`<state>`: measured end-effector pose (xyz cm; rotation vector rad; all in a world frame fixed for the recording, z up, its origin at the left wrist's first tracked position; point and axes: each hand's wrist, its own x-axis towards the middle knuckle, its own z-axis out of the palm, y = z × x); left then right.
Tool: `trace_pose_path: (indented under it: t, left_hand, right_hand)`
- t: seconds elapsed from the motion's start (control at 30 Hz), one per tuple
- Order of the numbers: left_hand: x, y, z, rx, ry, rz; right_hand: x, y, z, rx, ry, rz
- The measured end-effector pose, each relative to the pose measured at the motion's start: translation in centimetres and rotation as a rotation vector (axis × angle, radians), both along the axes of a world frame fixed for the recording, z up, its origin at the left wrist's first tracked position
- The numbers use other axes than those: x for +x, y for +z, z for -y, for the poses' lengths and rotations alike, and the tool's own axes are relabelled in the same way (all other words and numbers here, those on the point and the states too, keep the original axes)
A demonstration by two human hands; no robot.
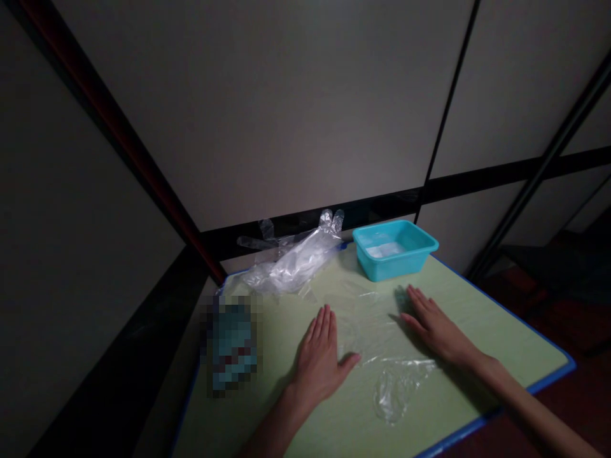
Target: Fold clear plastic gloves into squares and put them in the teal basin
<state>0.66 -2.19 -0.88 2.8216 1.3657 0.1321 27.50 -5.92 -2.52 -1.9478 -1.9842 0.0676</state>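
Note:
A thin, clear plastic film (377, 337), most likely a disposable glove, is spread on the light green table (506, 343) between my hands. Its near part (394, 394) is crumpled. My left hand (319, 359) is at the film's left side, palm down, fingers stretched and thumb out. On the right side my right hand (436, 327) is also flat with its thumb apart, and a shadow falls beside it. Whether either palm presses on the film I cannot tell. Neither hand grips anything. Behind them lies a loose heap of clear plastic gloves (296, 261).
A turquoise plastic basin (396, 261) with something white inside stands at the back right of the table. At the left edge is a blurred-out teal item (233, 346). Pale panels (305, 114) rise behind the table, which has a blue rim.

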Motion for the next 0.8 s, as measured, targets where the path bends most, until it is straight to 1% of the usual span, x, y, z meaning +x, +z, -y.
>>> trace_pose_path:
  t: [0.03,0.1,0.17,0.2,0.27,0.37,0.57,0.7,0.8]
  left_hand:
    - [0.0,0.0,0.0,0.005,-0.003,0.004]
    - [-0.1,-0.2,0.0,0.020,-0.013,0.012]
    - [-0.2,-0.4,-0.1,0.037,-0.029,0.014]
    - [-0.2,-0.6,-0.1,0.046,-0.037,0.014]
    - [-0.2,-0.9,-0.2,0.068,-0.049,0.019]
    - [-0.2,-1.1,-0.3,0.089,-0.045,0.043]
    - [0.0,-0.6,-0.1,0.066,-0.027,0.045]
    - [0.1,-0.5,-0.1,0.046,-0.014,0.031]
    - [-0.1,-0.4,-0.2,0.046,-0.023,0.035]
  right_hand:
    - [-1.9,0.7,-0.2,-0.011,0.091,-0.027]
    - [-5.6,2.0,-0.5,-0.049,0.333,-0.065]
    - [-8.5,2.8,-0.5,-0.097,0.564,-0.075]
    - [-9.4,2.9,-0.4,-0.118,0.645,-0.075]
    - [-10.3,2.7,-0.3,-0.136,0.712,-0.074]
    - [-9.7,2.2,-0.1,-0.156,0.681,-0.045]
    - [-5.7,2.3,0.6,-0.211,0.577,0.036]
    - [-2.6,1.8,1.4,-0.174,0.482,0.078]
    - [-1.0,1.3,1.8,-0.143,0.423,0.086]
